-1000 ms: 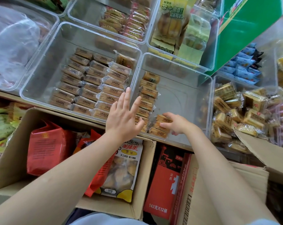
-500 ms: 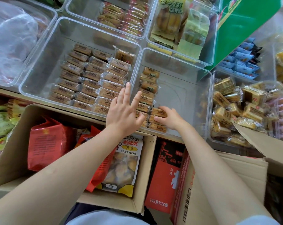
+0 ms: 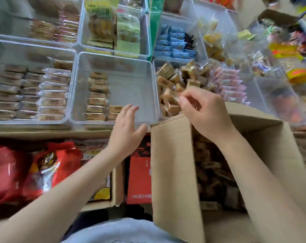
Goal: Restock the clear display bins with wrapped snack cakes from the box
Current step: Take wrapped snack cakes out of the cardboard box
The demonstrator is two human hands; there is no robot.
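Hovering open-palmed, left hand (image 3: 126, 132); right hand (image 3: 201, 109) fingers seemingly pinch nothing.

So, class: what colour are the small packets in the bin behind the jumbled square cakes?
Blue packets, clearest in the head view.

Wooden shelf (image 3: 48, 133) bearing clear display bins (image 3: 113, 64) side by side, wrapped snack cakes (image 3: 97, 95) inside

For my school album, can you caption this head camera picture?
Two bare hands, left hand open, right hand curled, between a half-filled clear bin and a cardboard box.
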